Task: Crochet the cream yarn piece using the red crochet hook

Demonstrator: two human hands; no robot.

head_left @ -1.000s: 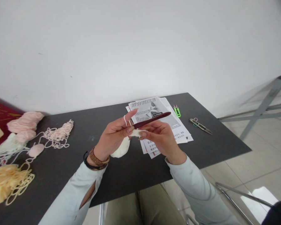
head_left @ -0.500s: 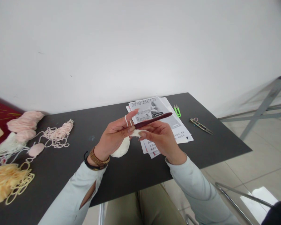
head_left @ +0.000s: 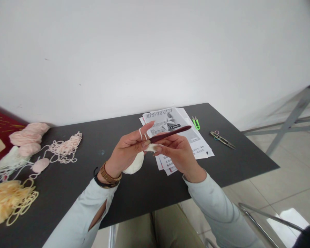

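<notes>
A dark red crochet hook slants up to the right, its handle passing above my right hand. My left hand is closed, its thumb pressed at the hook's left end, with a loop of white yarn around its raised index finger. With thumb and fingers, my right hand pinches a small piece of white crochet work just beneath the hook. The hook's tip is hidden by my left fingers. Behind and below my left hand, a white ball of yarn rests on the black table.
Printed sheets lie beyond my hands. To their right are green thread snips and metal scissors. Pink yarn, a loose pink tangle and yellow yarn occupy the left side. A white wall borders the table.
The crochet piece has tilted slightly between my fingers. Both hands keep their grips, and the whole view has shifted a little.
</notes>
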